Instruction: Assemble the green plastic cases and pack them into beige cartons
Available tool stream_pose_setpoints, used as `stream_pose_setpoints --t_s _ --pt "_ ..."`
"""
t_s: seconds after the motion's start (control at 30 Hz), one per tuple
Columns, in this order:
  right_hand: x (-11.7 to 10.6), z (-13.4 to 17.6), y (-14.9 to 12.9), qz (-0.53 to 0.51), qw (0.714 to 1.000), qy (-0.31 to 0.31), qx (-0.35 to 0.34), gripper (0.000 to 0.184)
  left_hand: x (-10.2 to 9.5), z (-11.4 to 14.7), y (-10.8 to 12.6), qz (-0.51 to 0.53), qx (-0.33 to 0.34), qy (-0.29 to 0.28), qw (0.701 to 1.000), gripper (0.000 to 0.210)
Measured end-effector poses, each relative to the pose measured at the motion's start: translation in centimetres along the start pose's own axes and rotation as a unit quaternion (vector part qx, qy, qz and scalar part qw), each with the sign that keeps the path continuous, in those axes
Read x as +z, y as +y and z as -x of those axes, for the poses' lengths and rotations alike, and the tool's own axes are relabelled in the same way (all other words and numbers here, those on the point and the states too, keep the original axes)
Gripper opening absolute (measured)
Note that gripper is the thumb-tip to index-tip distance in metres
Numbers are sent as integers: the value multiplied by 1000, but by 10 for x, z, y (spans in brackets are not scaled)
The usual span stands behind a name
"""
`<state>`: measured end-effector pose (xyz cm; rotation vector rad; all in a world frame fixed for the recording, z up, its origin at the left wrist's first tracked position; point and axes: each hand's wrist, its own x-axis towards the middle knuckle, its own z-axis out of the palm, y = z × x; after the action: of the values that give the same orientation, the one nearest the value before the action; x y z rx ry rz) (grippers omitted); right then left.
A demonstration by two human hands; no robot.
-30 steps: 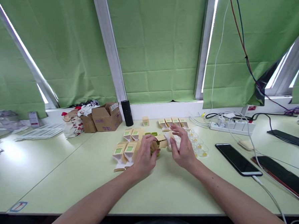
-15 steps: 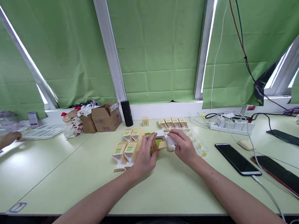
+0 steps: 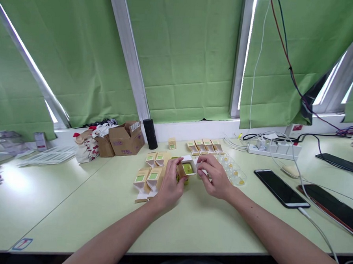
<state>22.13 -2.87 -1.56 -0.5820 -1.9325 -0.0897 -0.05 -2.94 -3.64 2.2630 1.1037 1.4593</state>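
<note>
My left hand (image 3: 173,182) is closed round a small cardboard box (image 3: 179,170), whose open mouth faces right. Inside the box a green piece (image 3: 188,168) shows. At that open end my right hand (image 3: 214,175) pinches the box's white side flap, its fingers bent; the exact contact is partly hidden. Left of my left hand stand several open cardboard boxes (image 3: 153,176) with green labels. Beyond my right hand lie clear plastic cups (image 3: 235,175) with yellow bits in them. Under the held box more green pieces (image 3: 186,182) show in part.
Several more small boxes (image 3: 203,146) stand in a row behind, with a single box (image 3: 172,143) apart. A black cylinder (image 3: 150,133) and a brown carton (image 3: 126,138) are at the back. A phone (image 3: 281,188) on a cable and a power strip (image 3: 274,150) lie right.
The box's open end has turned to show the green piece inside. The tan flap in front of it is folded away. At far left, another person's hand has left the view.
</note>
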Motion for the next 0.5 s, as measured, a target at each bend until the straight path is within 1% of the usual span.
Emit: stream_pose_setpoints --t_s 0.2,0.3,0.5 --pt "-1 0 0 4 999 -29 -16 15 -1 -1 1 17 -16 3 1000 60" --pt "1 1 2 19 999 -46 -18 18 -1 -1 3 21 -7 3 1000 60" --pt "7 2 5 73 996 -53 -20 9 -2 0 7 34 16 -12 999 60"
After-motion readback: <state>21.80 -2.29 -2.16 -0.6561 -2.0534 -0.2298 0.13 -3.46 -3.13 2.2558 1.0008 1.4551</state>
